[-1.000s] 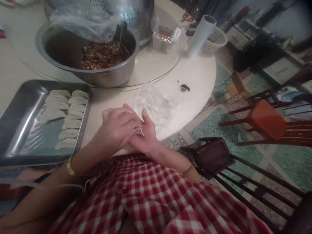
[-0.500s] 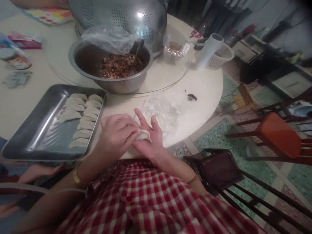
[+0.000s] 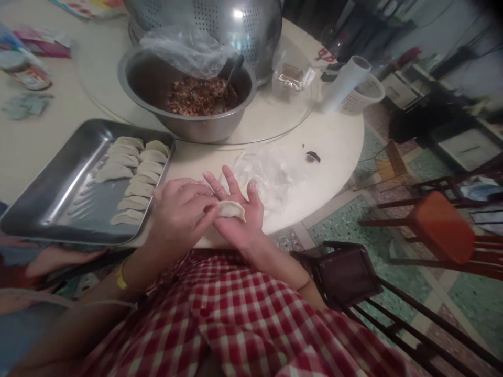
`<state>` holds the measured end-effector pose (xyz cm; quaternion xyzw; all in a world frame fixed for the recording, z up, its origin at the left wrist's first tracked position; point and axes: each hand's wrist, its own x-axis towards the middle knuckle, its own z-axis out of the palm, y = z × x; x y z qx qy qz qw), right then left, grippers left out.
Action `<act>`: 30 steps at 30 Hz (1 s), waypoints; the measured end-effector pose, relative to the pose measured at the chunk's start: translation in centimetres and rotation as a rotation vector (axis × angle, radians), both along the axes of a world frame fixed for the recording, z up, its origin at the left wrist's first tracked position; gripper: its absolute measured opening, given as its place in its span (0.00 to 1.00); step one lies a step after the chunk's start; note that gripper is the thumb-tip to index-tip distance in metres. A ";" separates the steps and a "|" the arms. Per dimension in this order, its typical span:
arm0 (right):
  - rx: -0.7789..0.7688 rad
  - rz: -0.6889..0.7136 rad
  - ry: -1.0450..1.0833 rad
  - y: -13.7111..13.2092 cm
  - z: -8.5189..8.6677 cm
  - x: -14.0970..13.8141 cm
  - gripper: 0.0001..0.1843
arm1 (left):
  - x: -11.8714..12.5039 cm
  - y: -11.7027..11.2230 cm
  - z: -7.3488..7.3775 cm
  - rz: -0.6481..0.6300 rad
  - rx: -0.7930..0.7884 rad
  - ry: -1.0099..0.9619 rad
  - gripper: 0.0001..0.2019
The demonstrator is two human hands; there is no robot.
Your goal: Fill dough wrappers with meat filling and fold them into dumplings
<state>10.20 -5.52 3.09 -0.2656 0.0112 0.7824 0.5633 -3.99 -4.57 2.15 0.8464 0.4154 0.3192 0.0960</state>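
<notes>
A folded white dumpling [image 3: 231, 210] lies across the palm of my right hand [image 3: 247, 222], whose fingers are stretched out and spread, with the thumb up. From the left, my left hand [image 3: 184, 209] pinches the dumpling's left end between thumb and fingertips. Flour dusts some of the fingertips. Left of my hands, a metal tray [image 3: 78, 173] holds two rows of finished dumplings [image 3: 135, 203]. Behind it stands a steel bowl [image 3: 188, 128] of dark minced filling [image 3: 196, 97], with a utensil handle sticking out and a plastic bag draped over the rim. A crumpled clear plastic sheet [image 3: 267, 175] lies just beyond my right hand.
A large perforated steel colander [image 3: 220, 26] stands behind the bowl on a glass turntable. A plastic-wrapped package [image 3: 291, 76], a white roll [image 3: 349, 81] and a white basket [image 3: 365, 93] sit back right. Chairs [image 3: 348, 272] stand right of the table. Another person's arm [image 3: 58, 260] shows at lower left.
My left fingers have shifted left along the dumpling, so more of it shows on my right palm. The view has tilted slightly. Another person's arm at the upper left has left the view.
</notes>
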 end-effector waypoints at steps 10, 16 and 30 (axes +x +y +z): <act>0.037 -0.055 -0.025 0.1 -0.3 0.0 0.30 | -1.0 -0.2 -0.3 0.039 0.018 -0.114 0.06; 0.067 -0.022 -0.005 0.3 -0.6 -0.8 0.29 | -0.7 -1.0 -0.6 0.104 -0.016 -0.104 0.09; 0.133 0.128 -0.007 2.2 0.7 -5.2 0.28 | -5.3 -2.1 0.3 0.262 -0.010 -0.182 0.04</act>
